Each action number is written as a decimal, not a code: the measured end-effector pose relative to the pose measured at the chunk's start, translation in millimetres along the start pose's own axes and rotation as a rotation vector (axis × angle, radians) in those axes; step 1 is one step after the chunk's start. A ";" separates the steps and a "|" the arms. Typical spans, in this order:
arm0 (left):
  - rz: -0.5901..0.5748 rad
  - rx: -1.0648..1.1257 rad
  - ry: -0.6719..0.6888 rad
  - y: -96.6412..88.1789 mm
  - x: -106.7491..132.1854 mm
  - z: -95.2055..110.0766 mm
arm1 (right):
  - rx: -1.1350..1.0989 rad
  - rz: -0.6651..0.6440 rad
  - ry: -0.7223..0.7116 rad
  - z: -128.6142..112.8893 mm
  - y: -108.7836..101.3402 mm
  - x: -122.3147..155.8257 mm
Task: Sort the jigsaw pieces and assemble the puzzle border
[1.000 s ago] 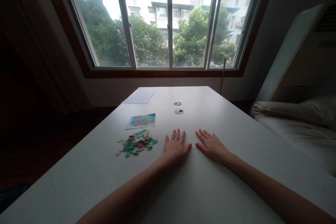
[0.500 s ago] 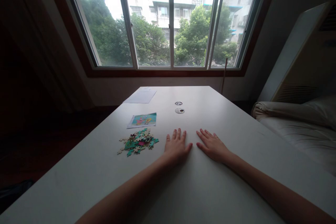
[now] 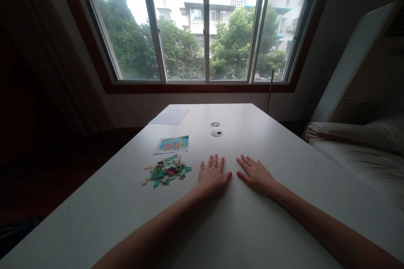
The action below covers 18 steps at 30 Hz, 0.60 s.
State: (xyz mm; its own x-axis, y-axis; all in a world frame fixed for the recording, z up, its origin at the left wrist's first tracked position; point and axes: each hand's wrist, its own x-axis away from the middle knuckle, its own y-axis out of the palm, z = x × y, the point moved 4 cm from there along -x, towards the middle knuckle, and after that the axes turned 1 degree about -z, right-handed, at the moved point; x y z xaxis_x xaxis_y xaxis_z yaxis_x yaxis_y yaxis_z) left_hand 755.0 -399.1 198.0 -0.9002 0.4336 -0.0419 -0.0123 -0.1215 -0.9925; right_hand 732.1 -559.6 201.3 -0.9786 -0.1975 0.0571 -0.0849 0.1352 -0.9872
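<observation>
Both of my hands lie palm down on a white table [image 3: 252, 227], with nothing in them. My left hand [image 3: 213, 176] is open, its fingers spread and pointing to the far end. To its right, a small gap away, my right hand [image 3: 255, 175] also rests open, angled inward. A loose heap of jigsaw puzzle pieces [image 3: 167, 171], teal, cream and a bit of pink, sits just left of my left hand without touching it. Behind the heap lies a picture sheet [image 3: 172, 144] with colourful cartoon figures on a teal ground.
Two small round flat things [image 3: 216, 133] lie on the table beyond my hands. White paper [image 3: 168, 115] rests at the far left corner. A sofa [image 3: 353, 147] stands on the right, and a window [image 3: 205, 29] fills the wall behind the table.
</observation>
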 end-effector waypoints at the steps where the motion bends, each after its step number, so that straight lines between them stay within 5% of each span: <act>1: -0.001 -0.001 -0.001 -0.1 0.1 0.0 | 0.001 0.001 -0.001 0.2 0.1 0.0; 18: -0.020 -0.004 0.004 -1.8 2.2 -0.4 | 0.025 0.017 -0.005 -0.2 0.4 0.1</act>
State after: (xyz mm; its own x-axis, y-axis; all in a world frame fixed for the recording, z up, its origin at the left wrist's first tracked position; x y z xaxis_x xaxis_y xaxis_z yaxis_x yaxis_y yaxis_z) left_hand 753.1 -397.6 199.7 -0.8981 0.4393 -0.0223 -0.0289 -0.1094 -0.9936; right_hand 731.9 -559.4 200.9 -0.9790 -0.2000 0.0392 -0.0631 0.1142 -0.9915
